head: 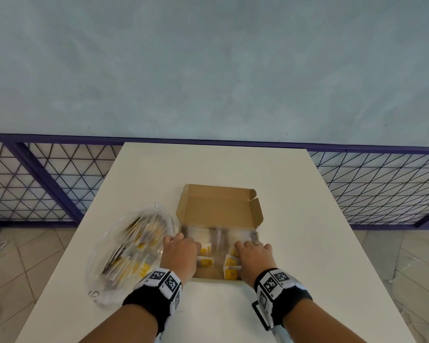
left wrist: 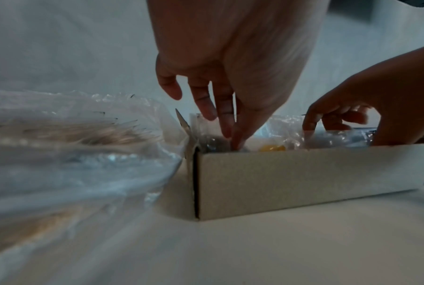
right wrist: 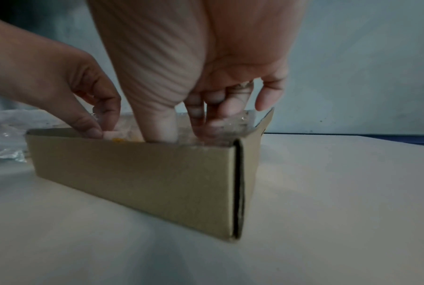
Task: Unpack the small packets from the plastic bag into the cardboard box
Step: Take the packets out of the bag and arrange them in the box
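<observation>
Cardboard box (head: 218,209) lies crosswise (lid open, rearward).

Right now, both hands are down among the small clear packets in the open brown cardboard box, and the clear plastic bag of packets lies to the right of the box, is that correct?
Not quite: the clear plastic bag lies to the left of the open brown cardboard box, as the head view shows. The left hand and right hand do reach among the small clear packets in it.

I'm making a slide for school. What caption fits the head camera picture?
Two hands arrange small clear yellow-tipped packets in an open brown cardboard box beside a clear plastic bag.
</observation>
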